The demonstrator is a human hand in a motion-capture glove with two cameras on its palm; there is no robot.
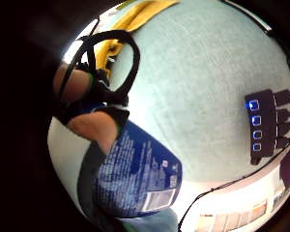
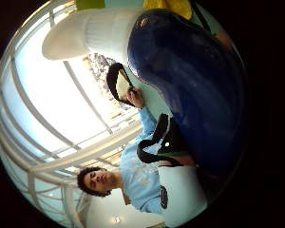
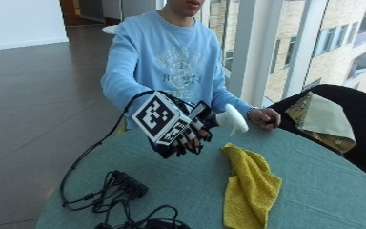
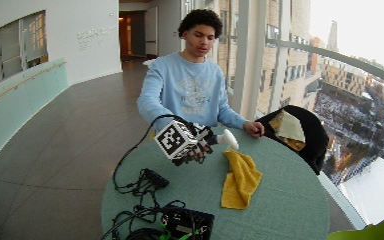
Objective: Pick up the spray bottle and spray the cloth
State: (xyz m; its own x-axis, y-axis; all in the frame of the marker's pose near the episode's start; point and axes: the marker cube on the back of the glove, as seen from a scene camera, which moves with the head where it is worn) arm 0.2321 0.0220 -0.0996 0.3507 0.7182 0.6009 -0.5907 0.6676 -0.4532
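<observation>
The right hand (image 3: pixel 182 131) held the bottle (image 3: pixel 227 119) aloft, fingers (image 3: pixel 189 143) curled around it, nozzle aimed right above the cloth's (image 3: pixel 249 188) far end.

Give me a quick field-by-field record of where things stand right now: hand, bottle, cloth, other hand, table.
right hand: gloved right hand held above the table, fingers curled round the spray bottle
spray bottle: blue body against the palm, white spray head sticking out toward the cloth side
cloth: yellow cloth lying crumpled on the table, beside and below the bottle's head, not touched by either hand
left hand: bare left hand resting at the table's far edge
table: round green table
task stage: bottle lifted; no spray visible
</observation>
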